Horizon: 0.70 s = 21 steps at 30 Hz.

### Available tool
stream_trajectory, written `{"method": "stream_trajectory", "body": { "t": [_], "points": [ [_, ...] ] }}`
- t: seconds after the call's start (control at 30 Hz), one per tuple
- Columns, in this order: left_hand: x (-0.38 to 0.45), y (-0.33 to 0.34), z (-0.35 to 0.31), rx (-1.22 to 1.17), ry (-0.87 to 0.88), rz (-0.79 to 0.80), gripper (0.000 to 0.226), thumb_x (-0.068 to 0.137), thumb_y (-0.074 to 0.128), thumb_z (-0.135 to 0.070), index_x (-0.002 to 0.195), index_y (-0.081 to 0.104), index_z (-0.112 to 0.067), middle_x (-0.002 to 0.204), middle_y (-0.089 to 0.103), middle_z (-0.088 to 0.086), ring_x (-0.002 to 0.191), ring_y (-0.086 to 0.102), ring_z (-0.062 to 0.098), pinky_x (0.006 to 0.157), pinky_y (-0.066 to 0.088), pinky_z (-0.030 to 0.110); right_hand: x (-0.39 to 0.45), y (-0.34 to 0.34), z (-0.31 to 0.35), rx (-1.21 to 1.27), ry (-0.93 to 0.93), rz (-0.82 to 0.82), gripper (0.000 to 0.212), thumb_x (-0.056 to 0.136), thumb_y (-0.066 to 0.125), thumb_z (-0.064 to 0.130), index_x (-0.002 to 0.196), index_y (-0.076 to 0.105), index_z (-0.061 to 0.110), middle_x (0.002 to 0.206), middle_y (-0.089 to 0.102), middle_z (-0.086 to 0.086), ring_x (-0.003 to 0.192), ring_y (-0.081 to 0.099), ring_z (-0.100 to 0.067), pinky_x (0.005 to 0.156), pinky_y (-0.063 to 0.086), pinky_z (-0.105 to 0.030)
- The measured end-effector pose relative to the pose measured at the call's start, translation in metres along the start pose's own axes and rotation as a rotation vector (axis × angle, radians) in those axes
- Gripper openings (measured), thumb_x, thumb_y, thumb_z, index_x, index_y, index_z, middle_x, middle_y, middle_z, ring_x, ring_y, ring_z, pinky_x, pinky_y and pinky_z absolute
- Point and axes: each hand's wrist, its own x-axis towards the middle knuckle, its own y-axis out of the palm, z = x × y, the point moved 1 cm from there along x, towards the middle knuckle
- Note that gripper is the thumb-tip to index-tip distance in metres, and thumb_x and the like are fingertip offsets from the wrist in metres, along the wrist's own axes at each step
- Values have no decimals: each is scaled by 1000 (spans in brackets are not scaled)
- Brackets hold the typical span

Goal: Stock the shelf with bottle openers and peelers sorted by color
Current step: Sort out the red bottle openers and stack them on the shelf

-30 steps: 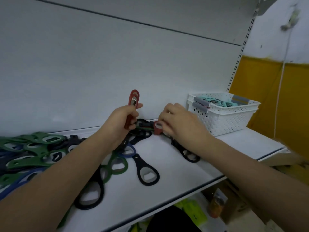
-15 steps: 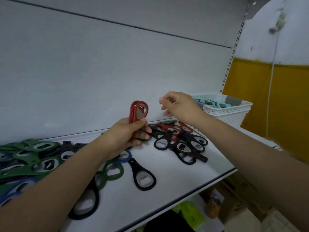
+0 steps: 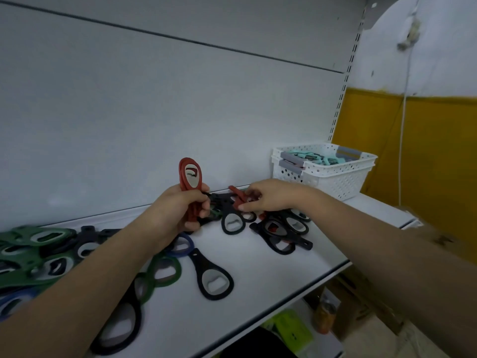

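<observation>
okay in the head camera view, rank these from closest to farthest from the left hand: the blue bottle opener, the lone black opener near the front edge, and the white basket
1. Blue bottle opener: just below the left hand, partly under the wrist.
2. Lone black opener: lying flat toward the shelf's front edge, past the blue one.
3. White basket: far right, at the back of the shelf.

We've got a white shelf (image 3: 258, 275) here. Bottle openers (image 3: 214, 277) are scattered on it, white basket (image 3: 333, 177) at 2 o'clock.
</observation>
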Motion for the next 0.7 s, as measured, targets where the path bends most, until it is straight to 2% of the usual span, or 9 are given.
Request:
{"method": "stream_trajectory", "body": {
  "t": [0.13,0.27,0.33,0.4,0.47,0.53,0.63,0.7],
  "points": [
    [1,0,1,27,-8,-14,16,94,45,3,99,53,-9,63,55,6,52,47,16,35,28,19,10,11,-1,-32,-6,-101,58,81,72,56,121,60,16,114,65,-1,103,60,-20,89,49,-32],
    [0,0,1,38,-16,-16,16,94,45,3,100,54,-9,63,55,6,53,47,16,35,28,20,13,13,-1,71,-32,-191,45,83,76,44,112,64,12,105,68,-4,79,62,-16,81,54,-34],
    [1,0,1,37,-17,-19,16,94,45,2,101,54,-9,63,55,6,53,47,15,36,28,20,13,14,0,36,-51,-226,37,87,72,41,109,64,12,99,68,-4,76,63,-17,79,55,-36],
    [1,0,1,28,-17,-24,15,95,45,2,103,54,-8,63,54,5,52,46,15,36,27,20,13,17,-1,-103,-88,-288,27,93,62,38,103,64,13,92,67,-4,78,63,-20,75,55,-39],
    [1,0,1,13,-24,-17,16,96,47,-1,108,55,-6,62,50,3,51,42,13,36,25,19,13,18,1,-203,-103,-355,20,94,55,33,94,62,15,83,64,-3,73,63,-23,66,53,-37],
    [1,-2,0,-20,-32,-15,21,96,51,-5,117,58,-6,62,45,0,51,38,10,36,24,17,14,20,3,-220,-77,-421,22,95,51,34,88,61,16,76,63,-1,68,61,-22,59,48,-33],
    [0,-1,-4,-79,-33,-26,19,95,61,-16,110,59,-6,61,43,-1,51,38,9,37,26,17,13,18,5,-117,-42,-594,30,96,48,42,83,62,18,66,61,2,59,61,-20,53,50,-33],
    [-1,1,-5,-96,-31,-49,25,92,66,-28,104,57,-8,64,46,0,54,42,9,38,27,17,5,12,12,141,-83,-672,31,96,51,40,83,65,15,63,64,3,54,63,-17,51,53,-34]
  ]
}}
